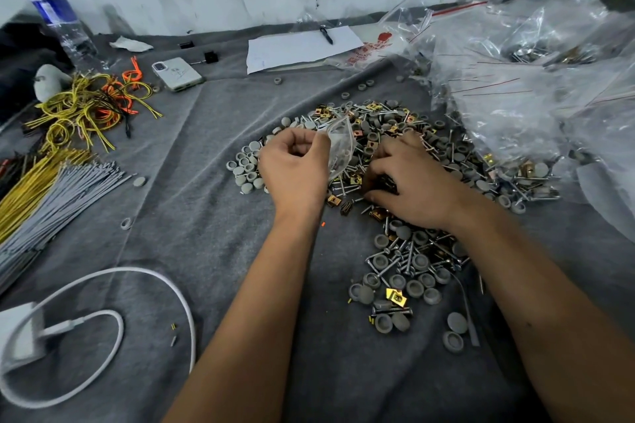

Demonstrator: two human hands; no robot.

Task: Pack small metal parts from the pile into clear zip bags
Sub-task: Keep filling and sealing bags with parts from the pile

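Grey cloth [192,216] covers the worktop up to a scuffed white wall; bare cloth lies open front-left of the pile. One pile [395,161] of screws, grey caps and gold clips sits centre. Left hand [295,165] pinches one small clear bag [340,144] above the pile; right hand [409,178] curls into the parts, fingertips hidden. Heaped clear bags [536,79], uncountable, lie right, cut off. One phone [177,73], one bottle [63,31], one paper [302,46], one white cable [103,319].

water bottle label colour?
Blue, on the water bottle, far left in the head view.
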